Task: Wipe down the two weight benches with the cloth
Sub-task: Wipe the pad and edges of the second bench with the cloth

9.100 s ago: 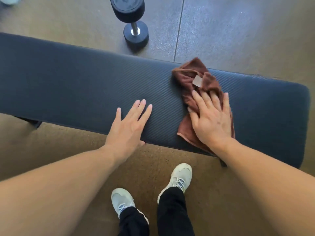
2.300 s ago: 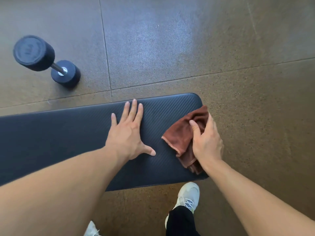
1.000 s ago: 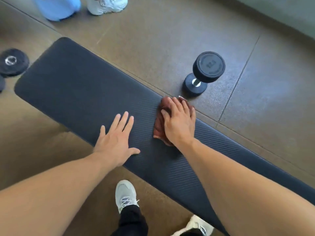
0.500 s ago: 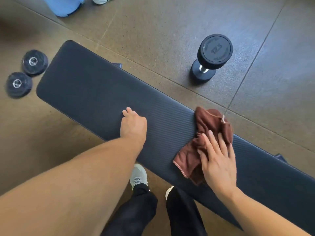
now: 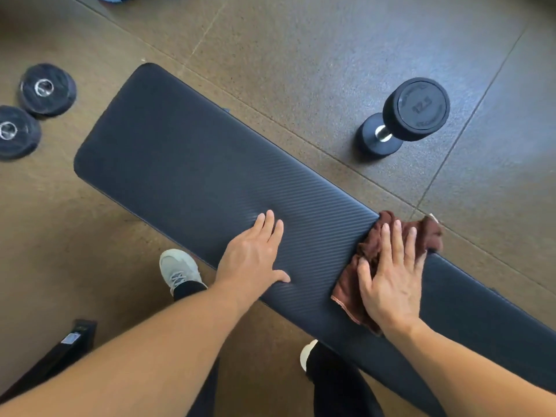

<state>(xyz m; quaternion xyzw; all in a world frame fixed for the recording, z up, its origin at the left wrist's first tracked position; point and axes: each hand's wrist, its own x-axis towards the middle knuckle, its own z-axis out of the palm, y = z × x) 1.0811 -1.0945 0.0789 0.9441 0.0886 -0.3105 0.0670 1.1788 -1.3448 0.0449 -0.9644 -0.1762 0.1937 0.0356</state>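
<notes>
A long black padded weight bench (image 5: 186, 164) runs diagonally from upper left to lower right. A crumpled brown cloth (image 5: 370, 251) lies across the pad, its far end hanging over the far edge. My right hand (image 5: 388, 275) presses flat on the cloth with straight, spread fingers. My left hand (image 5: 255, 254) rests flat on the bare pad to the left of the cloth, near the front edge. Only one bench is in view.
A black dumbbell (image 5: 403, 115) stands on the floor beyond the bench. Two black weight plates (image 5: 27, 109) lie on the floor at the left. My feet (image 5: 179, 270) stand in front of the bench. A dark bar (image 5: 60, 350) lies at the lower left.
My right hand has pushed the cloth toward the far edge of the pad. My left hand, curled on the pad half a second ago, now lies flat closer to the cloth.
</notes>
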